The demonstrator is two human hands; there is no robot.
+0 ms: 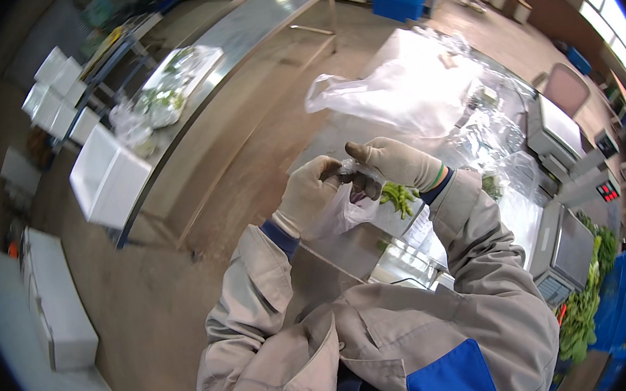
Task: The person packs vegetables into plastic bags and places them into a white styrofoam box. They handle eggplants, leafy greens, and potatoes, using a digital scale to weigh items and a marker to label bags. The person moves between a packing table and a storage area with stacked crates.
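Note:
My left hand (309,187) and my right hand (401,162), both in off-white work gloves with darkened fingertips, grip the gathered neck of a clear plastic bag (343,212). The bag hangs below the fingers, and its contents are hard to make out. Just under my right hand, light green vegetables (399,198), perhaps peppers, lie on the metal table (324,137). Beyond the hands a large white plastic bag (411,93) spreads over the table. Clear plastic packaging (489,131) is heaped to its right.
To the right stand a weighing scale (564,240) and another one (555,127). Leafy greens (580,310) sit beside a blue crate (618,295). Across the floor, a long steel table (249,24) bears a white foam box (111,176) and bagged greens (163,102).

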